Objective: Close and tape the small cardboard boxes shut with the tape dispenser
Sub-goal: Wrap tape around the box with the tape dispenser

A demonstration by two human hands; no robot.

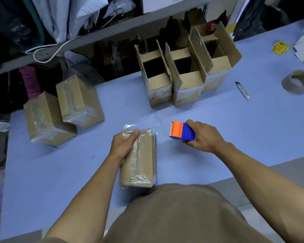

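- Nearest, the taped box (139,158) lies at the table's near edge; left hand (124,146) grips its far-left top. Looks light, stiff, film-slick: hold the corners.
- Just right, right hand (203,137) wraps the tape dispenser (182,131).
- Far: three open boxes (184,72).

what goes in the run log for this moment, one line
left hand: holds taped box | right hand: grips tape dispenser, off box | sealed boxes: two | open boxes: three

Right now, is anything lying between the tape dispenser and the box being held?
Nothing visible. Only bare table separates the tape dispenser in the right hand from the box under the left hand.
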